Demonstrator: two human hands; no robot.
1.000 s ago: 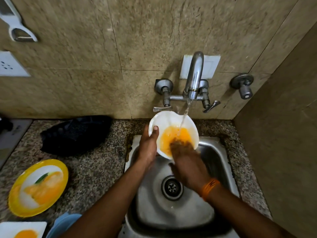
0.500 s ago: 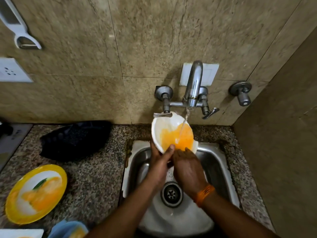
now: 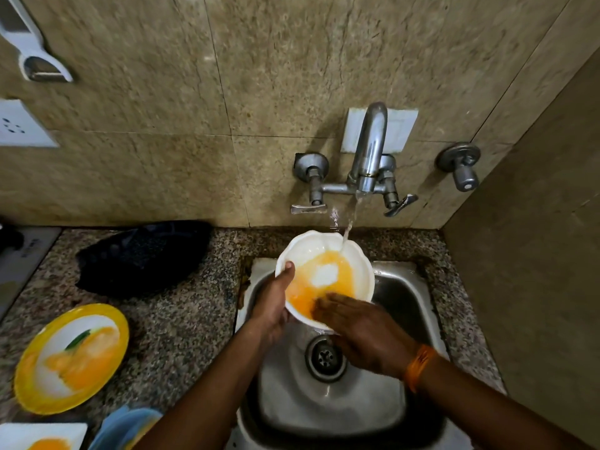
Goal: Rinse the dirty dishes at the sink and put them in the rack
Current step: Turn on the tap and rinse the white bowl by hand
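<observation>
Since half a second ago the white bowl (image 3: 324, 274) has dropped lower and tipped flatter under the tap (image 3: 368, 157); a pale patch now shows through the orange residue.

Left hand (image 3: 272, 306) clasps the bowl's near-left rim, thumb over the edge; right hand (image 3: 363, 332) lies flat, fingers (image 3: 324, 306) spread on the inner wall, scrubbing, grasping nothing; bowl sits over the sink (image 3: 418, 287). Risk, as I judge it: a one-handed hold on a wet, greasy rim may slip; water striking the far edge could splash onto the counter (image 3: 181, 319); yellow plate (image 3: 69, 358) and others wait unrinsed.
</observation>
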